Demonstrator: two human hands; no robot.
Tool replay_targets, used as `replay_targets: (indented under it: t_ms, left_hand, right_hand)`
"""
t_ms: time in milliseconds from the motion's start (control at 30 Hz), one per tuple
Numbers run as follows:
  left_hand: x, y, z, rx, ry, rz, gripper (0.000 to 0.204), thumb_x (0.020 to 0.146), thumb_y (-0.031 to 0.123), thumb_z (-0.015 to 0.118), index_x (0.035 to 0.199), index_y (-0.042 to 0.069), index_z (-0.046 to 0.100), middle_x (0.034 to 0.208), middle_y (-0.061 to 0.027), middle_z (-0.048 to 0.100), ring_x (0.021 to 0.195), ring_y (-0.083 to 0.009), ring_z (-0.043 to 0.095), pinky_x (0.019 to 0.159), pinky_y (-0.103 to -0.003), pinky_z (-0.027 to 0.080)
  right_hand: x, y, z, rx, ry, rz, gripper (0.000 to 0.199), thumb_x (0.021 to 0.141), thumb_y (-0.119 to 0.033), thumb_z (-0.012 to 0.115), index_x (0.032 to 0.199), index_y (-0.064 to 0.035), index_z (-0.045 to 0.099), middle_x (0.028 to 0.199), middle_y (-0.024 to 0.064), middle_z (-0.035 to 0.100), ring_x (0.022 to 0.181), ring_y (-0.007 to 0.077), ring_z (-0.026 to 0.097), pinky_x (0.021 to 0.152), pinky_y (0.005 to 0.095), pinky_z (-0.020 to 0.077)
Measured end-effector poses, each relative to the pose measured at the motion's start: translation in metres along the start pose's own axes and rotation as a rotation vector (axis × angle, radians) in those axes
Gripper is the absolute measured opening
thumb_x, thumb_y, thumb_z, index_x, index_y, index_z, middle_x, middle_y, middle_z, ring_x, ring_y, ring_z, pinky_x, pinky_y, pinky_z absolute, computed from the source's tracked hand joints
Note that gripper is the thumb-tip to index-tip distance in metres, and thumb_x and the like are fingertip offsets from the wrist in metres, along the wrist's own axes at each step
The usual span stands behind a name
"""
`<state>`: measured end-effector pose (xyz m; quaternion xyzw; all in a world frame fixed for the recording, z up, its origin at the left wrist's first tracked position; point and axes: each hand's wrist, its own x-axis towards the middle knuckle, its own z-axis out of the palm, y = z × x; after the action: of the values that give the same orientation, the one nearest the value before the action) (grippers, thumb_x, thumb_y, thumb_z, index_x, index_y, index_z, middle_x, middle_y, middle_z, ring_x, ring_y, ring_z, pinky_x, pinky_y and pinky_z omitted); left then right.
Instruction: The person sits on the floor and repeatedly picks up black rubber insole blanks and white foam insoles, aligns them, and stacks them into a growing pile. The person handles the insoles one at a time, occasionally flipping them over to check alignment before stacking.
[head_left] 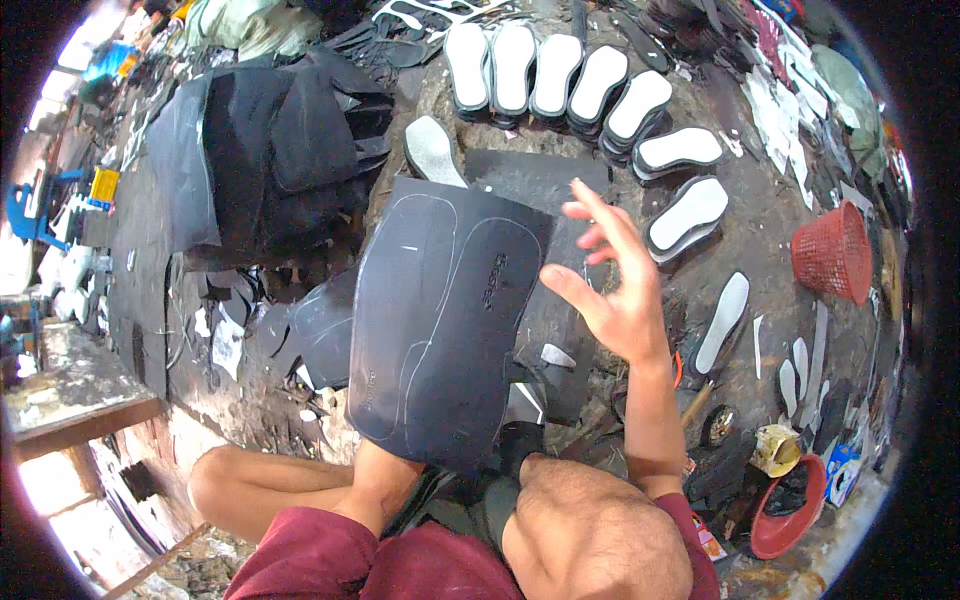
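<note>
Cluttered floor, dark sheets stacked far left. Left hand [385,470] grips sheet [440,320] by its near edge, tilted up, sole outlines traced. Right hand [615,280] hovers spread beside it, holding nothing. Judgement: steady the far edge, keep outlines facing up.

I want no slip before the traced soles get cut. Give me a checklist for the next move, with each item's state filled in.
1. Dark rubber sheet held by left hand: ok, gripped at its lower edge, fingers hidden behind it.
2. Traced sole outlines on the sheet visible: ok, two outlines.
3. Right hand free: ok, open, raised beside the sheet, holding nothing.
4. Cutting tool within reach: cannot tell, none clearly seen.
5. Finished white soles clear of the sheet: ok, laid out in an arc beyond it.
</note>
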<state>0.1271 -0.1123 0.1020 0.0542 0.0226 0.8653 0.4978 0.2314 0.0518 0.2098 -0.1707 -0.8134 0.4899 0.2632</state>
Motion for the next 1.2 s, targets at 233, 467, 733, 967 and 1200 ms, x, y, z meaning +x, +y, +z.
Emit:
replay_targets:
  t_ms: [233,467,733,967,1200]
  left_hand:
    - [0.018,0.003,0.012,0.121,-0.137,-0.043,0.059,0.09,0.036,0.063,0.143,0.014,0.05,0.155,-0.0215,0.03,0.143,-0.0353,0.03,0.102,-0.054,0.046]
    - [-0.002,-0.017,0.05,0.119,-0.044,-0.036,0.084,0.09,0.068,0.053,0.153,0.015,0.034,0.158,-0.0231,0.028,0.145,-0.0435,0.029,0.112,-0.053,0.04]
    - [0.005,-0.032,0.035,0.16,-0.093,0.002,0.075,0.094,0.056,0.057,0.152,0.016,0.034,0.156,-0.0265,0.028,0.141,-0.0474,0.032,0.113,-0.061,0.035]
    - [0.007,-0.033,0.033,0.083,0.035,-0.05,0.062,0.097,0.04,0.058,0.15,0.016,0.036,0.152,-0.0256,0.034,0.138,-0.0461,0.038,0.114,-0.059,0.035]
    - [0.027,0.032,-0.004,0.404,0.491,0.0,0.057,0.099,0.037,0.056,0.147,0.011,0.039,0.15,-0.0226,0.039,0.136,-0.0384,0.043,0.113,-0.051,0.038]
  right_hand:
    - [-0.012,-0.026,0.001,-0.069,-0.115,-0.243,0.034,0.072,-0.007,0.081,0.104,-0.0066,0.07,0.099,0.0085,0.068,0.09,0.0267,0.066,0.079,0.0366,0.0551]
    - [-0.036,-0.033,-0.005,0.188,-0.028,-0.555,0.027,0.071,-0.004,0.079,0.097,-0.0067,0.073,0.094,0.009,0.072,0.079,0.0238,0.07,0.066,0.0337,0.0574]
    - [-0.037,-0.016,0.019,0.236,0.165,-0.235,0.021,0.076,0.002,0.082,0.094,-0.002,0.072,0.085,0.0101,0.073,0.076,0.0203,0.07,0.066,0.0293,0.0542]
    - [-0.041,-0.006,0.025,0.18,0.169,-0.051,0.039,0.074,-0.007,0.087,0.108,-0.0016,0.07,0.098,0.012,0.069,0.082,0.0193,0.067,0.066,0.0298,0.0523]
    - [-0.052,-0.011,0.045,0.772,0.037,0.378,0.122,0.069,-0.009,0.091,0.156,-0.0056,0.005,0.13,0.02,0.057,0.115,0.0267,0.061,0.094,0.0402,0.054]
